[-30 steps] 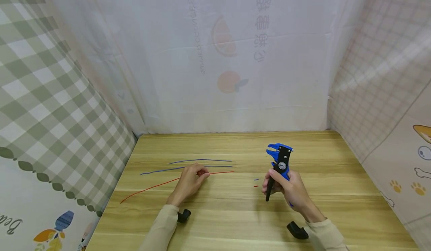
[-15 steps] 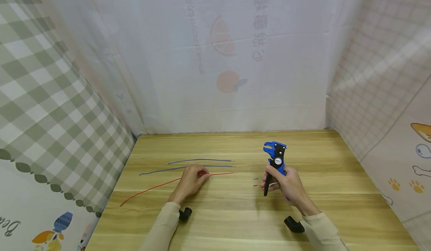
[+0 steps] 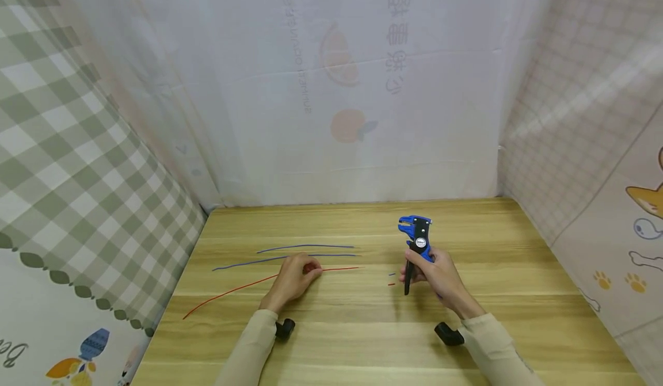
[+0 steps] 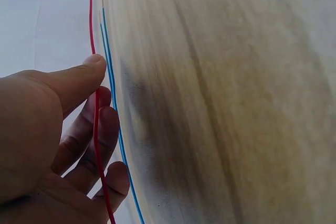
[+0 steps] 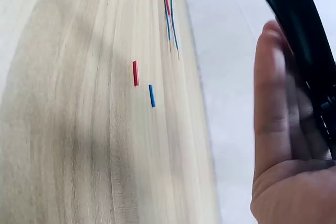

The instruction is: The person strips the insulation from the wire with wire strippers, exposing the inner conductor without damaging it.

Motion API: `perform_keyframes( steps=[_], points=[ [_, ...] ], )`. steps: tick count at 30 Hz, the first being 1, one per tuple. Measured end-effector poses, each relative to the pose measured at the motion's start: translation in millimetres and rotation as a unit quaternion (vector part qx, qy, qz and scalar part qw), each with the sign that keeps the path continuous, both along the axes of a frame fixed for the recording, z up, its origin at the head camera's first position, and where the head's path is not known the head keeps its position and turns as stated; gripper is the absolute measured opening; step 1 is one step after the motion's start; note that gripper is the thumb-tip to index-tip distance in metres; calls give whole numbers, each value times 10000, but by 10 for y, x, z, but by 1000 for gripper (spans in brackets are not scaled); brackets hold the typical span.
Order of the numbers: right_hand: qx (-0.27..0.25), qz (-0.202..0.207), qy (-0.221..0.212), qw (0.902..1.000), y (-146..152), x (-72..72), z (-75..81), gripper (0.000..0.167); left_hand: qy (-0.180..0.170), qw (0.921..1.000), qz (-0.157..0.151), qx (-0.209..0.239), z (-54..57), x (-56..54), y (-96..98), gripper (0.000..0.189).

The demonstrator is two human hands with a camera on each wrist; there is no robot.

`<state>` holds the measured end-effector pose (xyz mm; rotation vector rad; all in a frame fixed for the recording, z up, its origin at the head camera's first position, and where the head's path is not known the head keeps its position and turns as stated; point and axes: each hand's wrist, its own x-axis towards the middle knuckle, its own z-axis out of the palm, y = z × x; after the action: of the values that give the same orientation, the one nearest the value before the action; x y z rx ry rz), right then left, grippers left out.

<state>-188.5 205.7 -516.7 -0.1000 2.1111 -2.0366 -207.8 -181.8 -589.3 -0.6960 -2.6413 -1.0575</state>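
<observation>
Between thumb and index finger, my left hand (image 3: 291, 282) pinches a red wire (image 3: 223, 294), which runs out on both sides in the head view. Its near length (image 4: 97, 129) passes in front of the other fingers in the left wrist view. My right hand (image 3: 439, 275) grips a blue-and-black wire stripper (image 3: 422, 241) by its handles, jaws pointing up and left, above the table. In the right wrist view a black handle (image 5: 300, 19) stands beside the fingers. Two blue wires, a shorter (image 3: 305, 245) and a longer one (image 3: 240, 264), lie behind the left hand, with bare copper ends.
A short blue offcut (image 5: 152, 96) and a short red offcut (image 5: 135, 73) lie on the wooden table (image 3: 352, 340), left of the right hand. White sheeting (image 3: 259, 144) closes off the back; patterned cloth (image 3: 103, 161) borders the left side.
The right hand has moved left with the wire stripper, nearer to the red wire's free end. My left hand stays almost still, and the red wire's ends have shifted slightly.
</observation>
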Motion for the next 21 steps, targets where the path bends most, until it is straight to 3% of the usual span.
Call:
perform_keyframes(
  steps=[2,4,6,14,21],
  points=[
    [65,-87,-61,9999,5,-30,-13,43,41,10000,-23,-19,-38,-12,-6,12],
    [136,-150,-93,9998,5,-65,-27,51,-79,10000,27,19,41,24,14,10],
    [175,-212,-119,9996,7,-102,-41,56,-107,9999,27,-1,26,18,10,10],
    [348,-393,-223,9984,-6,-217,-100,49,-381,9992,110,-24,91,47,35,8],
    [942,-433,-209,9944,-18,-330,-126,45,-265,9994,92,-197,-160,-92,-12,12]
  ],
)
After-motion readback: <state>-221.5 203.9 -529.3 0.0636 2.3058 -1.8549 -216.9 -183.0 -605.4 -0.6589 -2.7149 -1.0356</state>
